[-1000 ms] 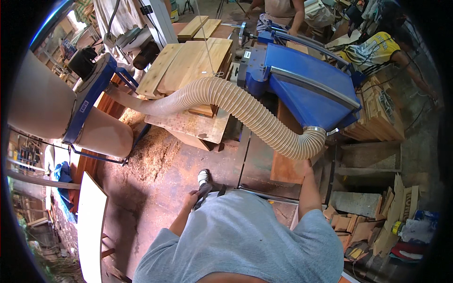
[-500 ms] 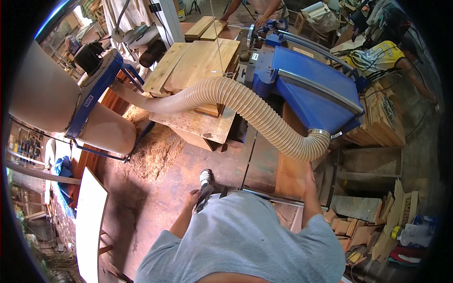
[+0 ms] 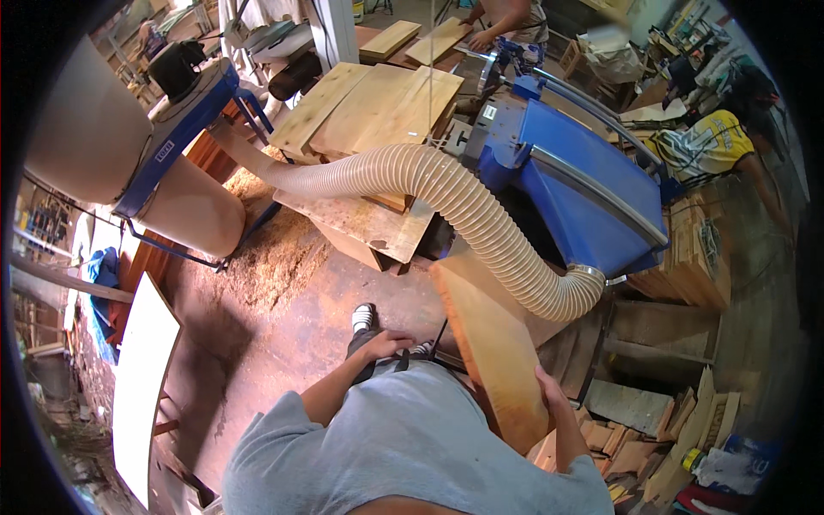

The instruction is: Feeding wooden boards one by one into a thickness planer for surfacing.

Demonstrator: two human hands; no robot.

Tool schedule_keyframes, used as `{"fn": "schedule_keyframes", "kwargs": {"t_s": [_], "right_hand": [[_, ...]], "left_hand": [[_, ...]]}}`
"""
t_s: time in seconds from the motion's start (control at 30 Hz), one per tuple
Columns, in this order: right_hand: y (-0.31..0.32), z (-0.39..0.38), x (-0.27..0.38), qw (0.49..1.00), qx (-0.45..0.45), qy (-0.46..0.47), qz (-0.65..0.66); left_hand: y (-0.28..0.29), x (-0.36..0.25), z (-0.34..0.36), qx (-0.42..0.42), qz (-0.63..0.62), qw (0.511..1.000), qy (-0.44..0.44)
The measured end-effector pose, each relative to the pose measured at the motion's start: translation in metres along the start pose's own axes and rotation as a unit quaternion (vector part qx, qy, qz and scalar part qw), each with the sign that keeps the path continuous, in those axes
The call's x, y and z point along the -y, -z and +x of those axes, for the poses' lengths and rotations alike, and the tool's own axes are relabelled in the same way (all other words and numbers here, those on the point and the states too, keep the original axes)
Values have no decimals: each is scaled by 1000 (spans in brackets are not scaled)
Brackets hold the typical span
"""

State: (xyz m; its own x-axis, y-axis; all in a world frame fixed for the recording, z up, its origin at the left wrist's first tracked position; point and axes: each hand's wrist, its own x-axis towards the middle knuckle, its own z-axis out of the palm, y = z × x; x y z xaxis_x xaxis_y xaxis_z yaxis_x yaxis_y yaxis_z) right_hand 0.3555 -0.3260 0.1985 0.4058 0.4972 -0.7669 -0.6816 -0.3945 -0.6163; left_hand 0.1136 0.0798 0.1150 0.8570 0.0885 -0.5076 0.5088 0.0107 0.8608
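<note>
My right hand [image 3: 556,393] grips the right edge of a wide wooden board [image 3: 493,343], fingers wrapped round it. The board slants beside my body, its near end low by my right side and its far part next to the ribbed hose [image 3: 481,219]. My left hand [image 3: 390,344] hovers near my waist, fingers stretched toward the board but apart from it, holding nothing. Beyond the board stands a large blue woodworking machine [image 3: 592,184], with the hose joined to its hood.
Planks lie stacked on a table [image 3: 403,227]. A dust collector [image 3: 193,206] stands left above sawdust [image 3: 279,275]. A white panel [image 3: 144,386] is nearer. Offcuts [image 3: 631,451] lie right. Across the machine, a person's hand [image 3: 482,39] is near a board [image 3: 439,41]; another person in yellow [image 3: 725,137] bends right.
The board has come toward me from beneath the hose and now slants, with my right hand on its edge. My left hand has moved rightward across my waist. A far board has shifted.
</note>
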Motion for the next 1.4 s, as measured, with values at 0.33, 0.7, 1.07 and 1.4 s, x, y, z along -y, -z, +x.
{"fn": "schedule_keyframes", "kwargs": {"t_s": [0.33,0.7,1.07,1.4], "right_hand": [[-203,61,207,875,96,75,-469],[-473,136,235,931,312,142,-123],[-636,229,261,961,165,132,180],[-590,240,244,970,170,140,-98]], "left_hand": [[87,-28,-49,114,-406,906,-36],[319,-60,-81,-223,-545,769,-248],[372,-115,-83,-135,-741,597,-277],[459,-118,39,-244,-592,733,-229]]}}
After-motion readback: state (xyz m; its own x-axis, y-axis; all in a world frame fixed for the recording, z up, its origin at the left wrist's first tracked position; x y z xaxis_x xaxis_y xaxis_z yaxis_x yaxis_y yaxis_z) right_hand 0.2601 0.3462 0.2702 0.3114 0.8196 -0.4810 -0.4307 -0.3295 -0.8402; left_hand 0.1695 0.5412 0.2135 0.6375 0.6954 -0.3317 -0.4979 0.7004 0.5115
